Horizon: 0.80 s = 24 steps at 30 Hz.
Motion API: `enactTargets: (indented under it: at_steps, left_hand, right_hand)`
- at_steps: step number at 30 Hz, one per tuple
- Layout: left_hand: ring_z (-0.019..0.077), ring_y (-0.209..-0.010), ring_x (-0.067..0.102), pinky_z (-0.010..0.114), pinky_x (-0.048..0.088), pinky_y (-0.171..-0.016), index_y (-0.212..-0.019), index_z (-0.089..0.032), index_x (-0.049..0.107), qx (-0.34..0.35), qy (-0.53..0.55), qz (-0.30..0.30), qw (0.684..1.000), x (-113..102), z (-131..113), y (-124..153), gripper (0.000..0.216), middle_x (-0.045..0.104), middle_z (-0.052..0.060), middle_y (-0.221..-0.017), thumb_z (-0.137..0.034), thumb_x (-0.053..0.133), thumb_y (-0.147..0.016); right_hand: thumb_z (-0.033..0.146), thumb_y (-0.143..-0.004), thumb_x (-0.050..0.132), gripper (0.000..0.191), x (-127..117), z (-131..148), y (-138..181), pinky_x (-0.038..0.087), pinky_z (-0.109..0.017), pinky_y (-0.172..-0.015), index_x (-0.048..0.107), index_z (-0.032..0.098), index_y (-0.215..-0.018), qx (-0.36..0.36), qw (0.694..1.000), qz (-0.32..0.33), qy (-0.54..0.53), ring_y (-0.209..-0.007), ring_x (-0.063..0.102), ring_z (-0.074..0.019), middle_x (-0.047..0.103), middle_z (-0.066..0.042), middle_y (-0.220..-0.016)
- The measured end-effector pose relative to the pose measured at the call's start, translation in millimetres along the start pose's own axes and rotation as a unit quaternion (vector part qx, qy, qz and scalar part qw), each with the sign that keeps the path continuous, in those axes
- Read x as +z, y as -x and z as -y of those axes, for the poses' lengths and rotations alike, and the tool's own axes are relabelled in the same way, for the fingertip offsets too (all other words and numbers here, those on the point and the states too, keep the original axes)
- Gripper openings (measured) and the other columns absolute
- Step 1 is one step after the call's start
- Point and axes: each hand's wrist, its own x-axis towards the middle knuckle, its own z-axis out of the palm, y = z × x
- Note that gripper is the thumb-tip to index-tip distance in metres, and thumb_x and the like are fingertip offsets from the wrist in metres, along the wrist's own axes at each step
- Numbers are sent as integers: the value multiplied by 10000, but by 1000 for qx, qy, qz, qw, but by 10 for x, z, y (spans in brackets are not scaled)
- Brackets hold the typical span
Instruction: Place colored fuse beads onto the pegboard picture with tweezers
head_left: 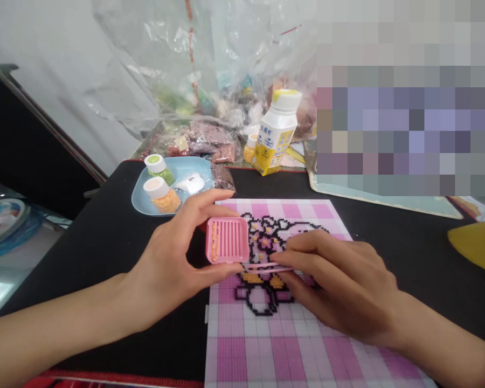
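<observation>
One checked board (248,358) bearing a bead picture (262,311)

Head view. The pink-and-white board lies on a black table (173,345); its picture is outlined in black beads, with small patches filled in orange. The left hand (167,248) is clamped on a small pink tray (231,241), thumb below and fingers above, over the board's far left part. The tray is tilted to show its ridged inside, where orange beads (214,242) line the left grooves. The right hand (335,275), apart from the left and over the board's middle, is closed on pink tweezers (267,268). Their tips point left, near the left thumb; whether they grip a bead is too small to tell.

Beyond the board's far left corner, a blue plate (139,189) carries a jar of green beads (158,168), a jar of orange beads (161,195) and a white packet (191,184). Behind the board stands a yellow-and-white bottle (275,132), with a large clear plastic bag (153,43) farther back. A yellow object (479,245), cut off by the frame, lies to the board's right.
</observation>
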Motion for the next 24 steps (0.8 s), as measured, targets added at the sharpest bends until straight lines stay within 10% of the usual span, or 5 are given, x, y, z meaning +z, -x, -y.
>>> enactTargets:
  at_steps: [24]
  left_hand:
    - [250, -1118, 622, 410, 508, -985, -1357, -374, 369, 58, -11, 80, 995, 86, -92, 140, 780, 636, 24, -1224, -354, 791, -701]
  right_hand:
    - [64, -901, 461, 288, 49, 25, 18, 530, -242, -629, 533, 127, -1172, -2, 999, 23, -34, -872, 590, -150, 596, -90, -998]
